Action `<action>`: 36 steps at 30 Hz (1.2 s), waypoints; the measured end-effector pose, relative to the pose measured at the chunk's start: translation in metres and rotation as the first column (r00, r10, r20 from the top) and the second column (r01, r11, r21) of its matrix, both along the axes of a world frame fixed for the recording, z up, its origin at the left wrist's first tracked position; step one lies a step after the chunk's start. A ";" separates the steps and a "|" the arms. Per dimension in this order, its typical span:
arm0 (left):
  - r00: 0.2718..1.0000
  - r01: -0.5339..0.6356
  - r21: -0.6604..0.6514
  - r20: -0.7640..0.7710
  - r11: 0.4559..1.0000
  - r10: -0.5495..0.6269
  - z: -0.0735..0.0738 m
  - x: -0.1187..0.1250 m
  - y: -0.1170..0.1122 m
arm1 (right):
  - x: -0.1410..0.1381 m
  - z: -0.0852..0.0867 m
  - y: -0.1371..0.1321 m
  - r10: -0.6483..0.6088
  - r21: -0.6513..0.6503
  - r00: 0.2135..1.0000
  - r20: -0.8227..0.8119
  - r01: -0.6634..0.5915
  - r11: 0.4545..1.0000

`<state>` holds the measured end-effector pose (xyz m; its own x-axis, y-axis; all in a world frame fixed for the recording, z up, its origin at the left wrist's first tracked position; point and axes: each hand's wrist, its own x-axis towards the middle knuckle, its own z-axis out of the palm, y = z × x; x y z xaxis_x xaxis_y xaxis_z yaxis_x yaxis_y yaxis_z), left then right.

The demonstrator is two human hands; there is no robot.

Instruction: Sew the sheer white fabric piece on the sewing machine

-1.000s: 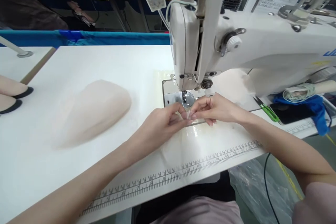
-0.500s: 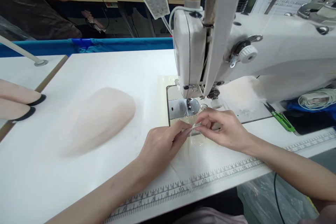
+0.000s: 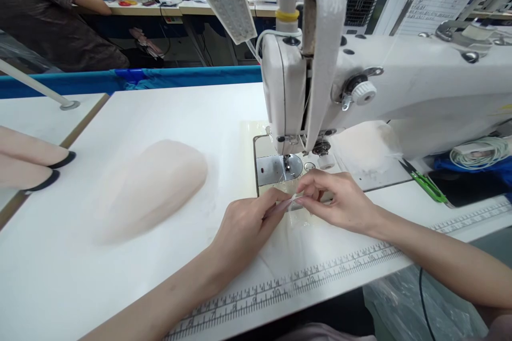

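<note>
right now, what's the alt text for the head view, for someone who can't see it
A person's left hand and right hand pinch thin pale material between them at a white sewing machine. Green-handled scissors lie to the right.

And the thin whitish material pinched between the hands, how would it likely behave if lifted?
The thin whitish material would probably be floppy, since it looks thin and bunches where it is pinched. It's likely light too: the left hand and right hand hold it in just a fine pinch.
</note>
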<state>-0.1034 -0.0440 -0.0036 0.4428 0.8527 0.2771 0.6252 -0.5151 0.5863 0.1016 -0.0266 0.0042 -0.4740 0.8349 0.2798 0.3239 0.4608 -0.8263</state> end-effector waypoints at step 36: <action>0.924 -0.095 0.266 -0.334 0.959 0.184 -0.003 0.008 0.010 | -0.004 -0.008 0.025 -0.121 0.055 0.916 0.383 0.108 0.993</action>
